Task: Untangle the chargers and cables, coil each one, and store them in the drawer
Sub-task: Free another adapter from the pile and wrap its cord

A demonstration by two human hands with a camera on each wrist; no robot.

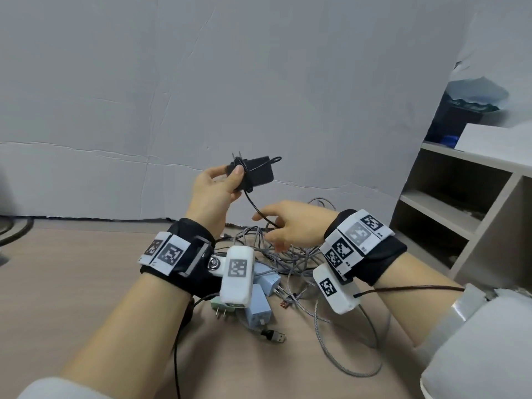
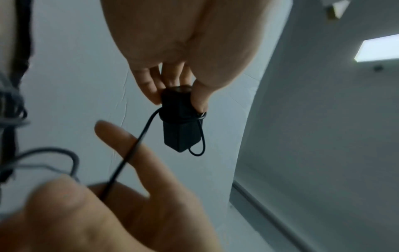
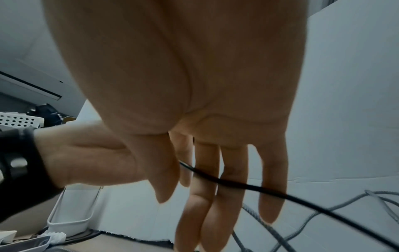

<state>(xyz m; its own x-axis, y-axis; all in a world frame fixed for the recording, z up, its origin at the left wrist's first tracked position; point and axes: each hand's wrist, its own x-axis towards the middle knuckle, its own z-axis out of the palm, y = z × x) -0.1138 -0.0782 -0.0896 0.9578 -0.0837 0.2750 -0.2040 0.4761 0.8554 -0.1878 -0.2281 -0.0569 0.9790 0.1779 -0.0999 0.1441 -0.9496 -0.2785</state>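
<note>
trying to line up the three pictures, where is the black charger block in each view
Head: the black charger block is held up above the cable pile, centre of the picture, gripped by the left hand.
Left wrist: centre, just below the fingertips, with its cord looped around it.
Right wrist: the block is not in it.
Shared landmark: the thin black cord running from the block across the right hand; it shows in all three views.

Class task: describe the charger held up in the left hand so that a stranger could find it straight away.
Start at the tangle of grey braided cables on the tabletop, then look above it to the left hand. Its fingers pinch a black charger. Unlike the pale blue chargers below, it is black, with its thin cord wrapped round it.
</note>
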